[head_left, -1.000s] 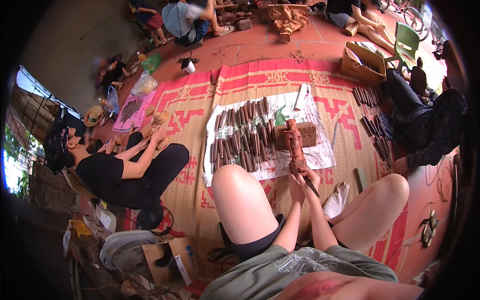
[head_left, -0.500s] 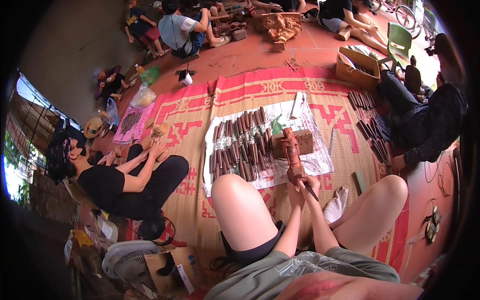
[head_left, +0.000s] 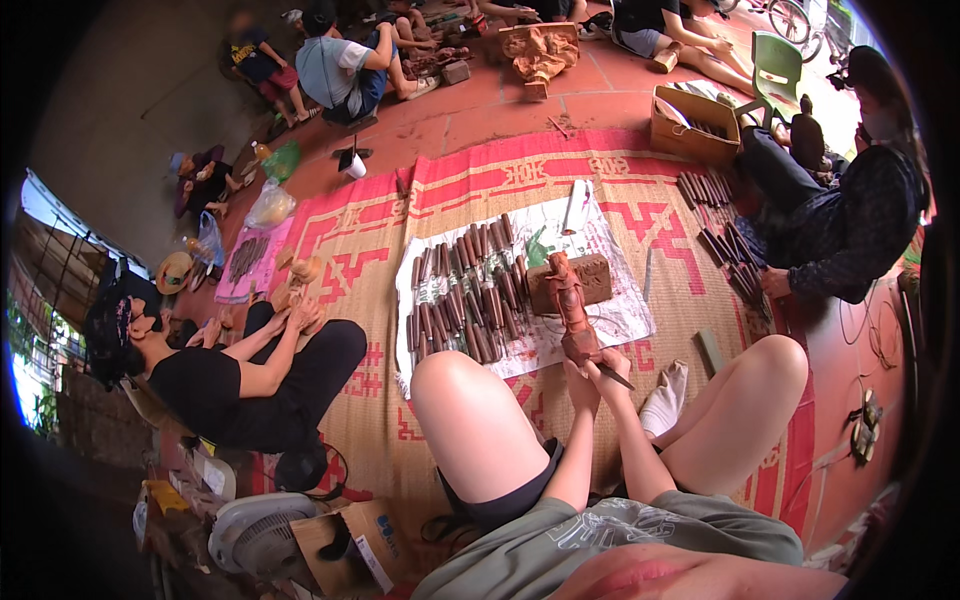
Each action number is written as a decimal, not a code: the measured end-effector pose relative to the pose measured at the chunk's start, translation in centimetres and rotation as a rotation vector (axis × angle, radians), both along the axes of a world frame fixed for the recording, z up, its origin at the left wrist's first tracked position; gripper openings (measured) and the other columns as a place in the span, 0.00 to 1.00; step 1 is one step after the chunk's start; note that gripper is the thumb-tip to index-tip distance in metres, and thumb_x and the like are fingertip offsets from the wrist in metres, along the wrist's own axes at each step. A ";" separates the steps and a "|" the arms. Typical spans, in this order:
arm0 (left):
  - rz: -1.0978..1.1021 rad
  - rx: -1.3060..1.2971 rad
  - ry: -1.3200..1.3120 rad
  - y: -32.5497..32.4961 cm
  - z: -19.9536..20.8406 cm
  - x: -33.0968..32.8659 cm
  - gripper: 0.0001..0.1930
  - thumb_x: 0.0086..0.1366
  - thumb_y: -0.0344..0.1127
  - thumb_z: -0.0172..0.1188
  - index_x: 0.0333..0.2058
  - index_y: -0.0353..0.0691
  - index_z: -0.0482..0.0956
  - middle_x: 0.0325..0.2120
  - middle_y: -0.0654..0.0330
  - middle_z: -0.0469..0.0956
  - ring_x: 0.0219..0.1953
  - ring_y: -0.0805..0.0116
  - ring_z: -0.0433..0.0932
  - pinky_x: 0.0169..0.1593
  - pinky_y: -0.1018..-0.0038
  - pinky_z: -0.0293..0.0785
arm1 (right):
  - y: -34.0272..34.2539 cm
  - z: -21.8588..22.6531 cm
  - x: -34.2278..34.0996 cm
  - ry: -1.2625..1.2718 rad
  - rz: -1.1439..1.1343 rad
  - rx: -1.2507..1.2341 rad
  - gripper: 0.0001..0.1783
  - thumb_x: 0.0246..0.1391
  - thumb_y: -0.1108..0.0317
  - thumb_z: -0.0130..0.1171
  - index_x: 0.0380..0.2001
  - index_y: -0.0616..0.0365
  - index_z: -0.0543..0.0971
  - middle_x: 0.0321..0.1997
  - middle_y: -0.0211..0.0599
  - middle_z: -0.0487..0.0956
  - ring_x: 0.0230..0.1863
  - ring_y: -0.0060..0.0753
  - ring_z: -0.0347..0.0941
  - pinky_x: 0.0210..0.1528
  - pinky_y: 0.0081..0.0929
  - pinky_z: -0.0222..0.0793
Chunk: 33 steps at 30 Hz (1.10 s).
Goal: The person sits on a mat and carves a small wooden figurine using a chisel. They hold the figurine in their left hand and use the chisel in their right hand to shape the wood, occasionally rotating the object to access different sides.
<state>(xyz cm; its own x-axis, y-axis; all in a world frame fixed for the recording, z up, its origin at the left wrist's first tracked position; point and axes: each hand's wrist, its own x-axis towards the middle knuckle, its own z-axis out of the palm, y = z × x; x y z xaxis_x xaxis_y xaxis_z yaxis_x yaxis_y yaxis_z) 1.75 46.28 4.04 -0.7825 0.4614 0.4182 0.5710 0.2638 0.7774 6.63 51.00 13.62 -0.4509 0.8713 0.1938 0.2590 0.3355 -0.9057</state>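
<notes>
A reddish-brown carved wooden figurine (head_left: 570, 305) leans away from me, its upper part against a carved wooden block (head_left: 598, 280). My left hand (head_left: 579, 384) is closed around the figurine's lower end. Close beside it, my right hand (head_left: 608, 368) grips a dark carving tool (head_left: 619, 379), whose handle end sticks out to the right. The tool's working tip is hidden by my fingers and the base. Left of the figurine, several dark-handled carving tools (head_left: 465, 300) lie in rows on a white cloth (head_left: 625, 325).
A patterned mat (head_left: 370, 270) spreads under the cloth. A grey sharpening stone (head_left: 711, 352) lies near my right knee. One person (head_left: 215, 375) sits at left holding a pale carving; another (head_left: 850, 230) sits at right by more tools. A cardboard box (head_left: 690, 135) stands far right.
The whole view has shifted slightly, moving the scene a little left. The tool in my right hand now slants more to the right. Both hands keep their grip near the figurine's base.
</notes>
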 end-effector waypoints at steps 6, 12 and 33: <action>-0.082 -0.107 -0.585 0.5 1.2 0.2 0.29 0.63 0.40 0.49 0.57 0.28 0.56 0.54 0.39 0.63 0.56 0.46 0.65 0.56 0.65 0.62 | 0.6 -1.9 0.2 0.074 -0.036 0.087 0.07 0.35 0.73 0.61 0.20 0.66 0.76 0.24 0.43 0.77 0.26 0.41 0.75 0.33 0.31 0.71; -0.089 -0.052 -0.541 0.7 0.0 0.3 0.27 0.62 0.39 0.50 0.55 0.27 0.58 0.52 0.40 0.65 0.56 0.46 0.65 0.56 0.65 0.61 | 1.2 -0.4 -1.0 0.107 -0.061 0.047 0.07 0.33 0.74 0.61 0.20 0.66 0.77 0.24 0.44 0.77 0.27 0.42 0.76 0.33 0.30 0.72; -0.119 0.099 -0.736 1.3 1.6 1.4 0.15 0.67 0.40 0.42 0.42 0.32 0.64 0.34 0.49 0.71 0.39 0.63 0.73 0.40 0.68 0.68 | 0.7 0.1 0.1 -0.025 -0.050 -0.079 0.08 0.34 0.74 0.61 0.20 0.66 0.74 0.24 0.44 0.75 0.27 0.42 0.74 0.32 0.31 0.69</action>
